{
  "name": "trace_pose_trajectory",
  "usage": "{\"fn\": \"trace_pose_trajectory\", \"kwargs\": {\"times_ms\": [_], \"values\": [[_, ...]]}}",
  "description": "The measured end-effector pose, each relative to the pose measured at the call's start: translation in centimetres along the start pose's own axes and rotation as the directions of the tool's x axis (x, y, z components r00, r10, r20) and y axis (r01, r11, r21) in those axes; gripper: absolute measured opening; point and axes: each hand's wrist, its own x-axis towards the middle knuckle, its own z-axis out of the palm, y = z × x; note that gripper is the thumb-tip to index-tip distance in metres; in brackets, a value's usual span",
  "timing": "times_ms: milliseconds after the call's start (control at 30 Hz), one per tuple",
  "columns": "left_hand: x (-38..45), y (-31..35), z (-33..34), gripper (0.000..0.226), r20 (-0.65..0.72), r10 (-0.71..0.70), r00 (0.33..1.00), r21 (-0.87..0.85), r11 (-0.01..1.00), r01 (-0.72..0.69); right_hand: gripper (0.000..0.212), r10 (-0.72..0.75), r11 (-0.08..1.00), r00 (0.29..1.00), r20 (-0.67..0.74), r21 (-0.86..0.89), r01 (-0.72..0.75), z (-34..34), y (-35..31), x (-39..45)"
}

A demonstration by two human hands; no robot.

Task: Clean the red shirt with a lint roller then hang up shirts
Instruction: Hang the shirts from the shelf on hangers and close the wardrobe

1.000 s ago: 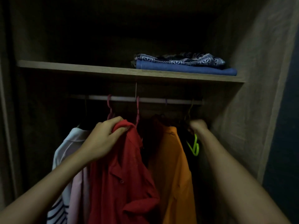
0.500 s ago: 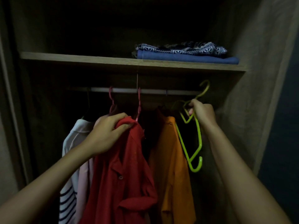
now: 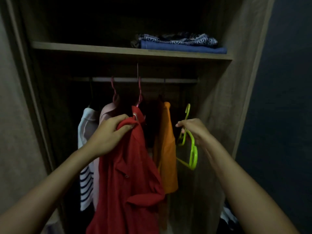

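The red shirt (image 3: 130, 173) hangs in the dim wardrobe on a pink hanger (image 3: 139, 92) hooked over the rail (image 3: 152, 80). My left hand (image 3: 109, 134) grips the shirt's collar and shoulder fabric. To the right, my right hand (image 3: 192, 130) holds green plastic hangers (image 3: 191, 149) by their necks, off the rail, hooks pointing up. An orange shirt (image 3: 166, 149) hangs between the two hands.
A pink garment (image 3: 108, 110) and a white striped shirt (image 3: 86, 166) hang left of the red one. Folded blue and patterned cloths (image 3: 179, 43) lie on the wooden shelf (image 3: 101, 49) above. The wardrobe's side wall (image 3: 219, 115) stands close on the right.
My right hand has taken the green hangers off the rail and brought them down and toward me. My left hand kept its grip on the red shirt's collar.
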Motion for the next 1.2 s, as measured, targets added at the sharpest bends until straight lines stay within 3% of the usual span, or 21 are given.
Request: {"fn": "trace_pose_trajectory", "kwargs": {"times_ms": [67, 133, 167, 233, 333, 433, 500, 567, 733, 833, 933, 1000, 1100, 1200], "values": [[-0.9, 0.0, -0.4, 0.017, 0.017, -0.020, 1.000, -0.015, 1.000, 0.021, 0.034, -0.098, 0.978, 0.995, -0.020, -0.189, 0.092, 0.5, 0.1, -1.8], [-1.7, -0.3, -0.7, 0.014, 0.041, -0.051, 0.998, -0.031, 0.998, 0.052, 0.047, -0.277, 0.845, 0.960, -0.043, -0.487, 0.222, 0.6, 0.4, -3.1], [-2.0, -0.4, -0.8, 0.012, 0.052, -0.071, 0.996, -0.040, 0.997, 0.073, 0.051, -0.365, 0.786, 0.929, -0.069, -0.557, 0.268, 0.6, 0.4, -3.9], [-2.7, -0.7, -0.9, 0.012, 0.065, -0.102, 0.993, -0.076, 0.991, 0.107, 0.056, -0.475, 0.778, 0.870, -0.131, -0.524, 0.346, 0.5, -0.4, -5.8], [-3.6, -1.1, -0.9, 0.013, 0.062, -0.133, 0.989, -0.134, 0.981, 0.140, 0.060, -0.463, 0.868, 0.863, -0.202, -0.302, 0.395, 0.2, -1.8, -8.2], [-4.3, -0.8, -1.2, 0.019, 0.111, -0.158, 0.981, -0.243, 0.953, 0.181, 0.051, -0.279, 0.905, 0.891, -0.359, 0.211, 0.369, 0.4, -2.5, -9.3], [-4.7, -0.5, -1.3, 0.021, 0.128, -0.167, 0.977, -0.273, 0.942, 0.197, 0.043, -0.093, 0.804, 0.943, -0.319, 0.534, 0.260, 0.9, -2.7, -9.9], [-5.1, 0.0, -1.5, 0.018, 0.155, -0.200, 0.968, -0.319, 0.917, 0.240, 0.042, 0.032, 0.656, 0.982, -0.188, 0.745, 0.121, 1.9, -3.0, -10.5], [-5.7, 2.6, -2.5, 0.021, 0.238, -0.203, 0.950, -0.401, 0.870, 0.287, 0.040, 0.099, 0.521, 0.989, -0.110, 0.853, 0.043, 6.5, -2.5, -11.8], [-6.4, 4.4, -3.5, 0.019, 0.242, -0.186, 0.952, -0.446, 0.850, 0.280, 0.041, 0.163, 0.585, 0.972, -0.168, 0.810, 0.042, 10.1, -1.0, -11.8], [-7.1, 4.9, -5.2, 0.018, 0.174, -0.215, 0.961, -0.542, 0.794, 0.276, 0.045, 0.106, 0.804, 0.941, -0.322, 0.585, 0.110, 12.6, 1.6, -11.4], [-7.7, 4.6, -6.9, 0.020, 0.157, -0.305, 0.939, -0.582, 0.740, 0.337, 0.050, 0.052, 0.896, 0.905, -0.423, 0.419, 0.145, 12.5, 2.5, -11.0], [-9.0, 2.8, -8.8, 0.021, 0.074, -0.401, 0.913, -0.504, 0.775, 0.381, 0.057, -0.022, 0.950, 0.850, -0.526, 0.254, 0.182, 10.6, 2.7, -10.1], [-10.2, 1.6, -8.9, 0.022, 0.051, -0.416, 0.908, -0.424, 0.814, 0.397, 0.057, -0.154, 0.969, 0.828, -0.539, 0.083, 0.235, 9.2, 2.3, -9.6]]}}
